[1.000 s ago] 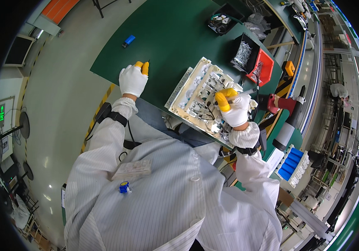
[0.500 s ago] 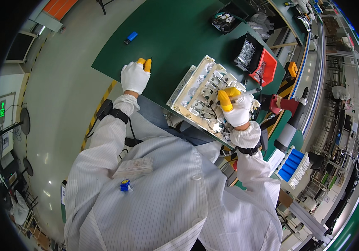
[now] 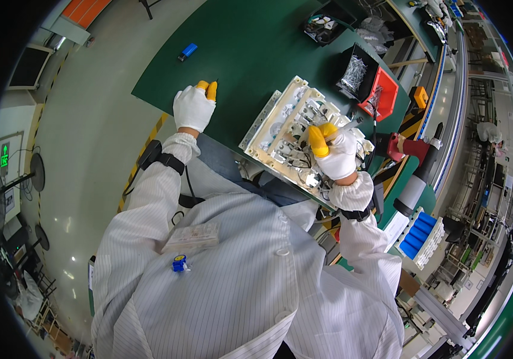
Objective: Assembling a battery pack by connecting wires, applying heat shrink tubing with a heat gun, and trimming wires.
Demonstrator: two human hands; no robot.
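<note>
My right hand (image 3: 335,152), in a white glove with yellow fingertips, is closed around a grey pen-shaped tool (image 3: 352,124). Its fingertips are over a cream-coloured fixture block (image 3: 262,128) fitted with several small metal parts and dark wires. The tool's working tip is hidden by the fingers. My left hand (image 3: 194,109), gloved the same way, rests at the near left edge of the green table (image 3: 232,54). Its fingers are curled together, and a tiny dark tip shows beside them; what they hold is too small to name.
Beyond the fixture are a black bin of small metal parts (image 3: 354,76) and a red bin (image 3: 386,96). A blue lighter-like object (image 3: 188,51) lies far left. At right are a red and black power screwdriver (image 3: 412,149) and a white tray with blue cylinders (image 3: 419,234).
My right hand has shifted slightly left and up over the fixture, with the pen-shaped tool in it. My left hand is nearly still.
</note>
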